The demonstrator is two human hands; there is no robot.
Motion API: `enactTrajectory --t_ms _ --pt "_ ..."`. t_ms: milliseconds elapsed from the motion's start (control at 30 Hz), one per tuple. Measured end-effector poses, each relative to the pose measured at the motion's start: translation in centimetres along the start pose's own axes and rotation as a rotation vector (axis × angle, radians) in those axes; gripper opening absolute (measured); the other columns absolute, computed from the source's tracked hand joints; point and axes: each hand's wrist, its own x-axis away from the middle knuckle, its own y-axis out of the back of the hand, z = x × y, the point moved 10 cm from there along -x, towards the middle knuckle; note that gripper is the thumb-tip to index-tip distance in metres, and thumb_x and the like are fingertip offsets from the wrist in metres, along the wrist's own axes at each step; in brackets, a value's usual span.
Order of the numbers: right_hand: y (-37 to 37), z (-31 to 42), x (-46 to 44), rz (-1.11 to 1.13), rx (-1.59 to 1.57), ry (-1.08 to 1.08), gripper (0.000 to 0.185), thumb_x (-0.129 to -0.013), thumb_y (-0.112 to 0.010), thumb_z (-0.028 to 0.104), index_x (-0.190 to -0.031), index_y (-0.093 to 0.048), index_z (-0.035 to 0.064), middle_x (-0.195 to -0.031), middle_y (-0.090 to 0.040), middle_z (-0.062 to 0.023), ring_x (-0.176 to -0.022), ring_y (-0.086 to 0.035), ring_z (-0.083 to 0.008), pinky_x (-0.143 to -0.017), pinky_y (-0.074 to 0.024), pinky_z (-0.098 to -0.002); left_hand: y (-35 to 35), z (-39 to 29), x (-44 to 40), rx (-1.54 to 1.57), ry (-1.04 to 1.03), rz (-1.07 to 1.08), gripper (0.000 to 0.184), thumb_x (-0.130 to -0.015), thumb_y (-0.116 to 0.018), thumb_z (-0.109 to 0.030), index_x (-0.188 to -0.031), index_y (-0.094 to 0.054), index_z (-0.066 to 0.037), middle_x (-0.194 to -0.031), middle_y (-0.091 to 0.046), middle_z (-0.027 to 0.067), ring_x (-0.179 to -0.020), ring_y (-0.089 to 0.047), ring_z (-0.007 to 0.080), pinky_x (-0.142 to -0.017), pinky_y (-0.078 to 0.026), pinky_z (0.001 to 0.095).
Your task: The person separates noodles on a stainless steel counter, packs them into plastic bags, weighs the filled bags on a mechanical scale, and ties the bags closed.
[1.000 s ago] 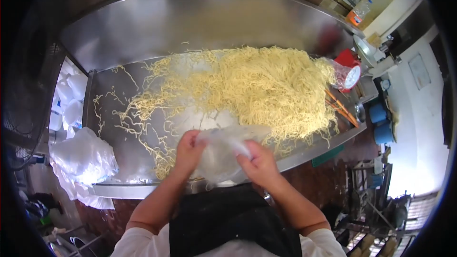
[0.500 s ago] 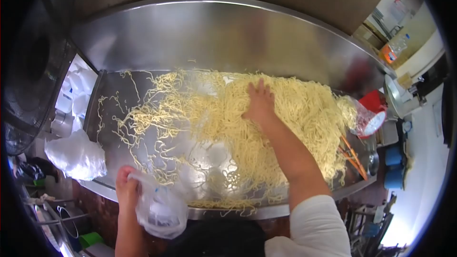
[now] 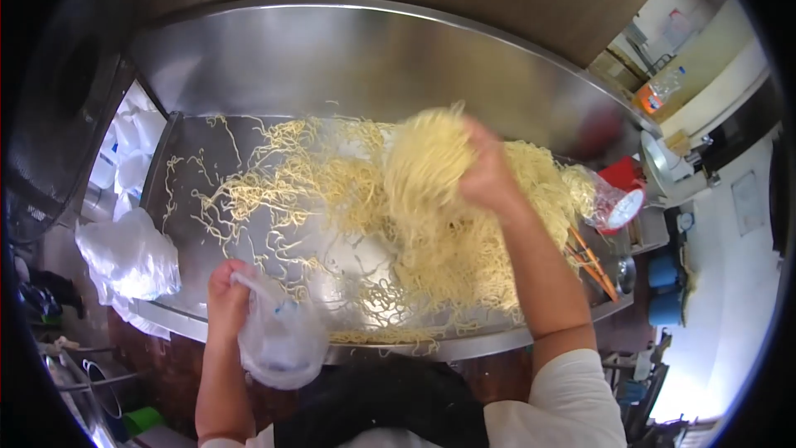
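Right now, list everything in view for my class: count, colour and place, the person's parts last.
Table: one, silver, centre.
Noodles: countless, yellow, heaped centre-right, scattered left.
Small bag: one, whitish, lower left.
Plastic bundle: one, whitish, table's left end.
Sticks: two, orange, table's right end.
Apparent scale: one, red and white, far right.
Tubs: two, blue, right of table.
Bottle: one, clear and orange, upper right.
Other clutter: uncounted, mostly unclear, both sides.
Apron: one, black, bottom centre.
Sleeves: two, white, bottom.
Left hand: one, bare, holding the small bag.
Right hand: one, bare, holding noodles over the heap.
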Motion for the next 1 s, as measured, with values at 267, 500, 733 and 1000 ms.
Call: enactTrajectory --t_ms 267,500,733,1000 --pt "11.1 24.1 -2.6 -0.332 -0.215 0.513 0.014 -0.088 -0.061 0.017 -0.098 -0.061 0.0078 -0.089 -0.065 -0.0049 -0.077 -0.064 -0.018 -0.068 -0.054 -0.0312 0.1 -3.4 0.7 0.122 -0.067 0.056 0.009 -0.091 -0.059 -0.016 -0.09 -0.055 -0.007 -0.072 -0.053 -0.0054 -0.062 -0.045 0.0021 -0.056 -0.036 0.0184" --pt "7.2 18.9 -4.6 -0.052 0.321 0.35 0.023 -0.085 -0.062 0.019 -0.104 -0.059 0.0056 -0.093 -0.062 -0.01 -0.086 -0.062 -0.0243 -0.081 -0.0527 -0.0378 6.4 -0.5 0.7 -0.047 -0.12 -0.131 0.004 -0.088 -0.059 -0.008 -0.09 -0.056 -0.007 -0.07 -0.053 -0.0043 -0.059 -0.045 0.0024 -0.051 -0.035 0.0179" --pt "-7.6 -18.6 7.9 1.005 1.259 -0.452 0.143 -0.044 -0.092 0.04 -0.152 -0.001 0.0167 -0.154 0.003 -0.027 -0.135 -0.027 -0.0501 -0.11 -0.0319 -0.0488 8.0 -0.7 2.6 0.005 0.099 -0.235 0.005 -0.088 -0.058 -0.01 -0.084 -0.055 -0.009 -0.064 -0.047 -0.0078 -0.056 -0.041 0.0016 -0.051 -0.032 0.0195" --pt "-18.6 -20.4 0.1 0.835 0.998 -0.233 0.118 -0.055 -0.088 0.02 -0.15 -0.017 0.0186 -0.156 -0.003 -0.0192 -0.136 -0.026 -0.048 -0.101 -0.0397 -0.055 7.8 0.9 6.4 -0.036 0.124 -0.287 0.008 -0.088 -0.059 -0.008 -0.082 -0.054 -0.006 -0.069 -0.053 -0.0038 -0.059 -0.045 0.0043 -0.055 -0.034 0.0199"
